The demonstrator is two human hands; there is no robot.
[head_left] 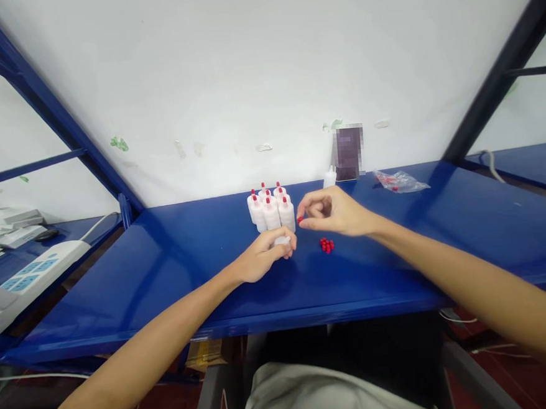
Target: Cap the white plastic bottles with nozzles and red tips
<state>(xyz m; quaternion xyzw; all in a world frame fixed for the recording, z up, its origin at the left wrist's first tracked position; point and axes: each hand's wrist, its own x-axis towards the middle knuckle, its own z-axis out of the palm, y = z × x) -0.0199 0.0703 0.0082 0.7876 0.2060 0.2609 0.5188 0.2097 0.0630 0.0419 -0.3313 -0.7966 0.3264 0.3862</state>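
Note:
My left hand [267, 253] is wrapped round a white squeeze bottle [282, 240], its bare nozzle tip pointing up to the right. Between thumb and forefinger, my right hand [332, 213] pinches a small red cap [300, 219], a short way off from that nozzle. Just behind my left hand stand several white bottles [271, 216], grouped upright, with red caps on their tips. A small heap of loose red caps [327, 245] lies on the blue table below my right hand. Most of the held bottle is hidden by my fingers.
Behind my right hand stands another white bottle [330, 178], beside a dark, pixelated upright object [348, 154] at the wall. A clear plastic bag [401, 182] with red pieces lies at the back right of the blue table [187, 254]. At left is a power strip [35, 277].

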